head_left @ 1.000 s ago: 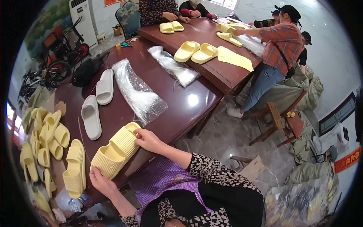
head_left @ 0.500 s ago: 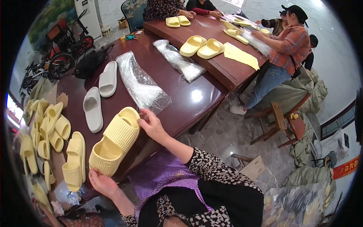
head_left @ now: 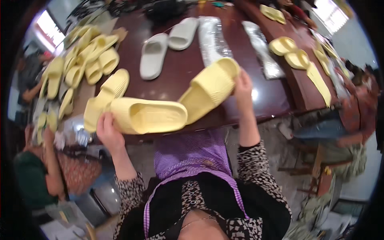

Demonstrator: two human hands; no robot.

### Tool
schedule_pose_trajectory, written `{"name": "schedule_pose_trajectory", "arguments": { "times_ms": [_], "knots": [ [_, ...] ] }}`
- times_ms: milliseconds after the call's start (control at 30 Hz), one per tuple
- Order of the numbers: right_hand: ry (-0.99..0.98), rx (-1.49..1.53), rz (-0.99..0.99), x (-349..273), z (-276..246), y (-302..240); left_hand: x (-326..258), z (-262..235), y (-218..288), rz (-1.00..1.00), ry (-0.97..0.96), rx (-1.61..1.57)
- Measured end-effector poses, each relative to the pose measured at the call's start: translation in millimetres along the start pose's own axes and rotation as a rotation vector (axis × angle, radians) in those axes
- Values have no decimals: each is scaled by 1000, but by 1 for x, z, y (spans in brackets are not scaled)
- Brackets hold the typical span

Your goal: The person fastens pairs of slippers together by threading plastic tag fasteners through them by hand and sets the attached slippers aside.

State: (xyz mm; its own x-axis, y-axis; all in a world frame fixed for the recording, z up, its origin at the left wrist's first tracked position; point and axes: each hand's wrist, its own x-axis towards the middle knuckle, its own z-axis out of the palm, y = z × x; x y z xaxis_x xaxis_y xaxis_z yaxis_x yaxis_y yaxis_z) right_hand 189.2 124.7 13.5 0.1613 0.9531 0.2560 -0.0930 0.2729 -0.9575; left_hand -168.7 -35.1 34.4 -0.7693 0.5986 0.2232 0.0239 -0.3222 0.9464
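Observation:
My left hand (head_left: 109,130) grips a pale yellow slide slipper (head_left: 160,117) by its strap end, and its footbed faces up. A second yellow slipper (head_left: 212,86) is in my right hand (head_left: 243,86), held tilted by the edge of its end. The two slippers overlap slightly in view near the front edge of the table, the left one in front. Behind the left slipper lies another yellow slipper (head_left: 114,84) on the table, partly hidden by it. Farther back rest two light grey slippers (head_left: 154,56).
A heap of yellow slippers (head_left: 94,50) covers the left of the dark red table (head_left: 136,24). Clear plastic bags (head_left: 214,40) lie behind my right hand. More yellow slippers (head_left: 283,46) and a yellow sheet (head_left: 319,84) are on the right-hand table. Co-workers are at both sides.
The two slippers, together between my hands before, are now apart, one in each hand. The left one has turned sideways. My view has swung left, showing a co-worker at the heap.

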Motion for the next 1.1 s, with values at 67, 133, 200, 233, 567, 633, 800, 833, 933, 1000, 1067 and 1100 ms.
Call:
{"name": "schedule_pose_trajectory", "arguments": {
  "times_ms": [67, 133, 200, 233, 567, 633, 800, 833, 933, 1000, 1067, 1100],
  "knots": [
    [-76, 74, 24, 17, -2, -4, 18, -5, 2, 51, -145, 121],
    [-236, -45, 111, 32, 5, -9, 32, 1, 13, 118, -312, 289],
    [-327, -103, 140, 43, 24, -10, 44, 21, 18, 183, -460, 407],
    [-394, -144, 158, 48, 38, -8, 51, 29, 18, 219, -543, 456],
    [-232, -331, -288, 44, 86, 45, 64, 109, -48, 556, -524, 491],
    [-234, -314, -278, 18, 85, 17, 55, 108, -43, 583, -495, 503],
    [-320, -356, -484, -45, 88, -29, -15, 112, -9, 468, -537, 404],
    [-369, -398, -547, -51, 89, -31, -28, 112, -8, 411, -578, 363],
    [-477, -472, -676, -60, 90, -33, -49, 104, -8, 337, -715, 285],
    [-480, -415, -610, -63, 84, -27, -58, 98, -9, 184, -744, 253],
    [-485, -386, -575, -71, 79, -24, -65, 93, -10, -113, -792, 183],
    [-522, -314, -398, -76, 76, -25, -67, 92, -11, -117, -790, 184]
  ]
}}
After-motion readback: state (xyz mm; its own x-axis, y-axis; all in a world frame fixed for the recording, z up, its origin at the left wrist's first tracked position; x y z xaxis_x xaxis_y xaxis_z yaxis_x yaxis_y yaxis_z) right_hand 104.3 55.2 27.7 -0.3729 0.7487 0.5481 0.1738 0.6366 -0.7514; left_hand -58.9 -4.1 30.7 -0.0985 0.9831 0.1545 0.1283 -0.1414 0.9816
